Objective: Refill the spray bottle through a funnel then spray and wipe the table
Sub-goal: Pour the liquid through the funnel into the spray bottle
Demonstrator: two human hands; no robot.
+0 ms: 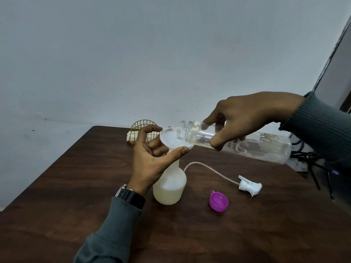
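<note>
A frosted white spray bottle [169, 186] stands on the dark wooden table [76, 177], partly filled with pale liquid. A white funnel [171, 137] sits in its neck. My left hand [152, 158] holds the funnel's rim between thumb and fingers. My right hand [247, 118] grips a clear plastic bottle [266, 149], tipped almost flat with its open mouth over the funnel. The white spray head [249, 185] with its thin tube lies on the table to the right. A purple cap [218, 201] lies upside down near it.
A gold wire napkin holder [141, 130] with white napkins stands at the table's far edge, behind the funnel. Black cables and a stand's legs [313, 168] show beyond the table's right edge. A pale wall rises behind.
</note>
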